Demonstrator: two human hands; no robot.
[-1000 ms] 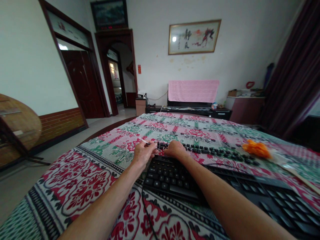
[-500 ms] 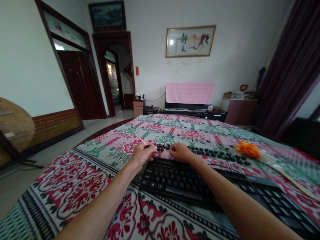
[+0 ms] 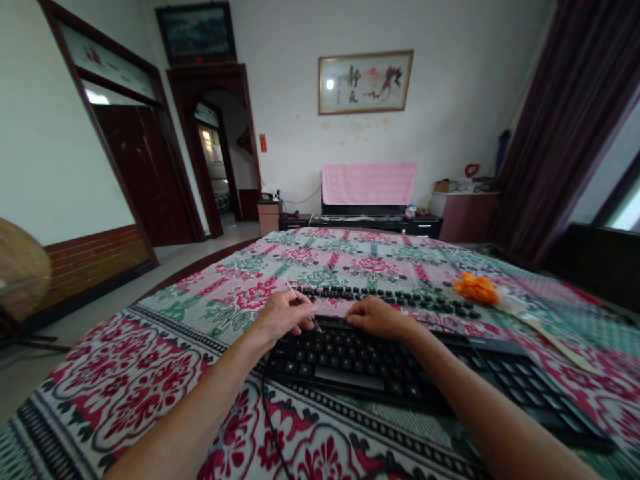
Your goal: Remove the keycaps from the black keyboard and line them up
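Observation:
A black keyboard (image 3: 350,381) lies on the patterned cloth, passing beneath my right forearm. My left hand (image 3: 286,315) pinches a thin stick-like tool (image 3: 292,291), pale at its upper end. Its dark lower tip points down at the keyboard's upper left keys; whether it touches them I cannot tell. Along the keyboard's back edge, my right hand (image 3: 377,317) is closed with its fingertips on the rim. Beyond both hands lie rows of loose black keycaps (image 3: 425,301).
To the right sit an orange fluffy bundle (image 3: 476,288) and a flat wooden stick (image 3: 563,345). A black cable (image 3: 273,427) runs toward me over the tablecloth (image 3: 135,373). A pink-covered television (image 3: 369,184) stands by the far wall.
My left hand has brought the tool's tip down to the keyboard. My right hand has moved from above the cloth near the keycaps onto the keyboard's back edge. The view has shifted slightly right.

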